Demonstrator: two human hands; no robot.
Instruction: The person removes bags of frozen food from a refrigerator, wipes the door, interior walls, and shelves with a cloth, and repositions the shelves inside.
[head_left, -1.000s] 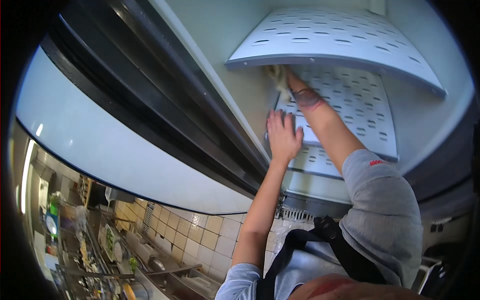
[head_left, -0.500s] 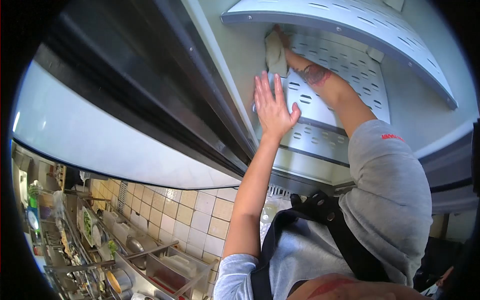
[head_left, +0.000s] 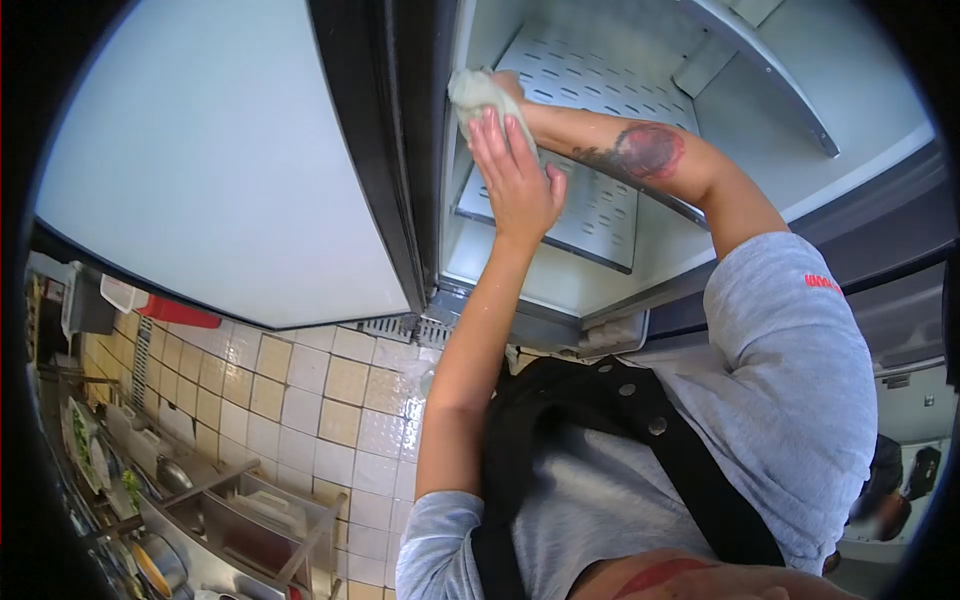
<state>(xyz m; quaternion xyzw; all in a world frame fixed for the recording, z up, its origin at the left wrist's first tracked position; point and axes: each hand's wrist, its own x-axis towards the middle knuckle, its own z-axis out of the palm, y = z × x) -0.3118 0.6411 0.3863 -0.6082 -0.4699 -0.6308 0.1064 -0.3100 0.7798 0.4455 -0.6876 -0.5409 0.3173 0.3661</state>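
My right hand (head_left: 509,84) reaches into an open refrigerator cabinet and presses a pale, crumpled cloth (head_left: 478,92) against the front edge of its left inner wall. The fingers of that hand are partly hidden behind the cloth. My left hand (head_left: 522,190) lies just below, fingers stretched out, with the tips over the lower part of the cloth. Behind both hands is a slotted metal shelf (head_left: 590,85). A lower slotted shelf (head_left: 600,215) shows beneath my right forearm.
The white-panelled cabinet door (head_left: 210,160) stands open at the left, with a dark gasket (head_left: 385,150) along its edge. Another shelf (head_left: 770,75) juts out at upper right. Below are a tiled floor (head_left: 300,400), a red container (head_left: 180,312) and a metal counter (head_left: 220,530) with pans.
My right hand has drawn the cloth from deep inside the cabinet out to its front edge. The left hand now touches the cloth, and the view has shifted, showing more door and floor.
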